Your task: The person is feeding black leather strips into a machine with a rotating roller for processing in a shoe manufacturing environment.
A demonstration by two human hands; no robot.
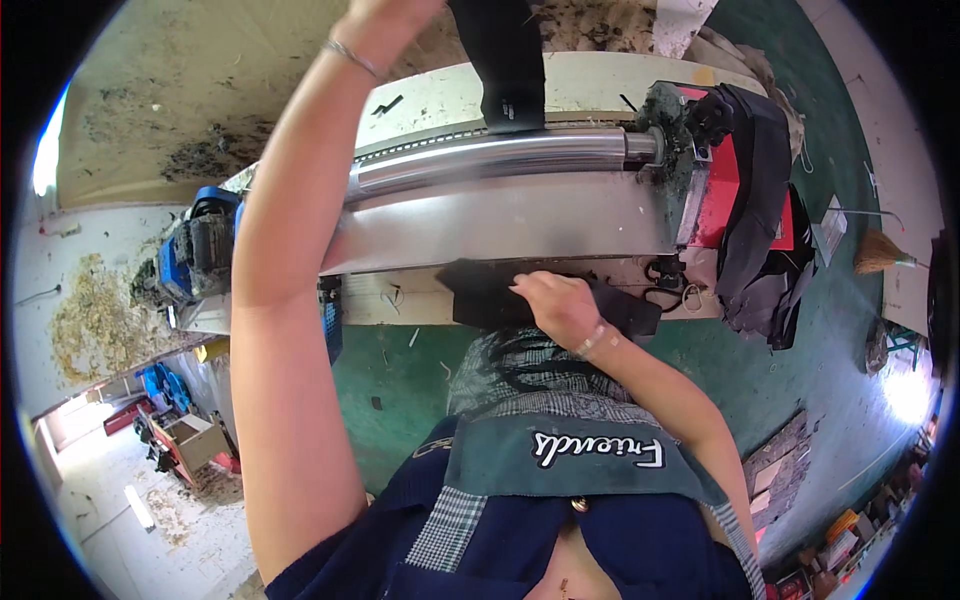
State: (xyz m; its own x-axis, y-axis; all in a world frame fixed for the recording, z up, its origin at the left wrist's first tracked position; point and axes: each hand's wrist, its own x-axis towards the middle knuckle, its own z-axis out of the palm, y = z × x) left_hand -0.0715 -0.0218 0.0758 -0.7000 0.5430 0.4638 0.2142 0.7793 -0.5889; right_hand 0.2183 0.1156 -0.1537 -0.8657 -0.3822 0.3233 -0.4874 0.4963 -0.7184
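My left arm reaches across the machine, and my left hand point(395, 18) is cut off by the top edge, so its fingers do not show. Just right of it, a black strip of sheet material point(510, 75) lies behind the steel roller point(500, 160), its near end at the roller. In front of the machine's smooth metal plate point(510, 220), my right hand point(562, 308) is closed at the edge of flat black pieces point(485, 300). These pieces lie along the front ledge, close to my apron.
A red and black housing point(715, 195) with black material draped over it bounds the machine's right end. A blue part point(190, 250) sits at the left end. Black scraps litter the rear surface point(220, 100). A broom point(880, 252) is at the far right.
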